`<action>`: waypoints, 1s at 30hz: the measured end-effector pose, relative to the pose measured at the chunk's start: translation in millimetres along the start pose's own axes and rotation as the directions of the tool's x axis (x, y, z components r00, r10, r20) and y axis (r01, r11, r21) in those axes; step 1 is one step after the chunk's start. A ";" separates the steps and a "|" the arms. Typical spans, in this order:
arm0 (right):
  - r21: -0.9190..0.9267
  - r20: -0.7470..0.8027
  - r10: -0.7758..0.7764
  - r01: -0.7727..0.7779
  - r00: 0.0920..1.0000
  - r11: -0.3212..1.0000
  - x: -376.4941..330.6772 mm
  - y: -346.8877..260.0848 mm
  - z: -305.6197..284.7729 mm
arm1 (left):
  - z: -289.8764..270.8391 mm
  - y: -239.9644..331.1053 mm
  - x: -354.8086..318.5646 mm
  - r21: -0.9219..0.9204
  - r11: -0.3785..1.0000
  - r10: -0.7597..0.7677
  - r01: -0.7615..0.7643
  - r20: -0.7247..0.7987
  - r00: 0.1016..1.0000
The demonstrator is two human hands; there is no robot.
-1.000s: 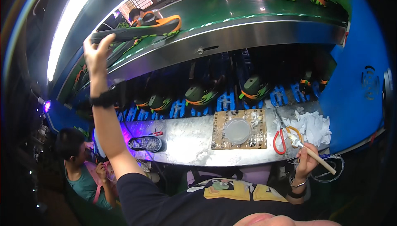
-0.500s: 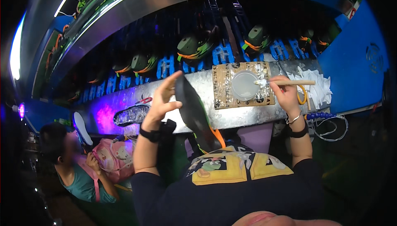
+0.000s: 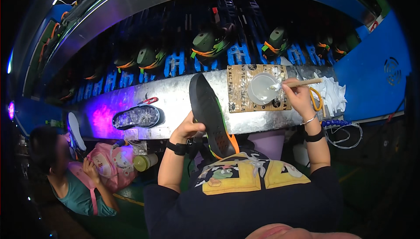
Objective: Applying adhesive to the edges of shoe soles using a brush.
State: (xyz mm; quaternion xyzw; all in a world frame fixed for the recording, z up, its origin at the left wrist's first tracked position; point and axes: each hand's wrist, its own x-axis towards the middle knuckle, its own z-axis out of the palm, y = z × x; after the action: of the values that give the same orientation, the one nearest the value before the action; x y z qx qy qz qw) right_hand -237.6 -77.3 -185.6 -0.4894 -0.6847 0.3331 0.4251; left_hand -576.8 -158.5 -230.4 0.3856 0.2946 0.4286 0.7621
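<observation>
Left hand (image 3: 187, 129): grip closed around a black shoe (image 3: 211, 114), sole facing up, held tilted above the near edge of the tabletop (image 3: 175, 97).
Right hand (image 3: 297, 99): fingers pinching a wooden-handled brush (image 3: 302, 82); brush tip sits in a round white dish (image 3: 262, 88).
Dish: rests on a brown cardboard sheet (image 3: 240, 91) on the tabletop; contents look like pale paste, hard to tell.
Nearby: orange-handled scissors (image 3: 316, 100) beside white rags (image 3: 332, 94); a transparent shoe sole (image 3: 138, 116) lies left, well apart.
</observation>
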 end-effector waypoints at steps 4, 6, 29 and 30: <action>0.060 0.047 0.010 -0.013 0.999 0.998 -10.7 -11.4 -4.5 | 16.6 -4.1 -4.3 0.043 0.991 -0.118 0.123 -0.116 0.986; 0.049 0.128 0.050 -0.057 0.990 0.997 -11.6 -13.0 -8.9 | 16.7 -6.1 -1.3 0.116 0.993 0.031 -0.021 -0.088 0.996; 0.163 0.216 -0.469 0.441 0.857 0.882 -17.9 -103.7 -1.7 | 97.9 151.9 44.9 0.724 0.582 0.375 -0.371 0.165 0.912; 0.198 0.206 -0.470 0.434 0.858 0.879 -19.1 -103.1 0.0 | 98.4 151.2 45.5 0.726 0.579 0.376 -0.371 0.166 0.912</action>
State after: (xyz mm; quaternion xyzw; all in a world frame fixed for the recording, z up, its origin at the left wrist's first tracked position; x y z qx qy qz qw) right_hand -274.4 -126.4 -100.6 -0.2370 -0.8022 0.3306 0.4370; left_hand -543.7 -100.7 -56.7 0.7141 0.3579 0.4220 0.4287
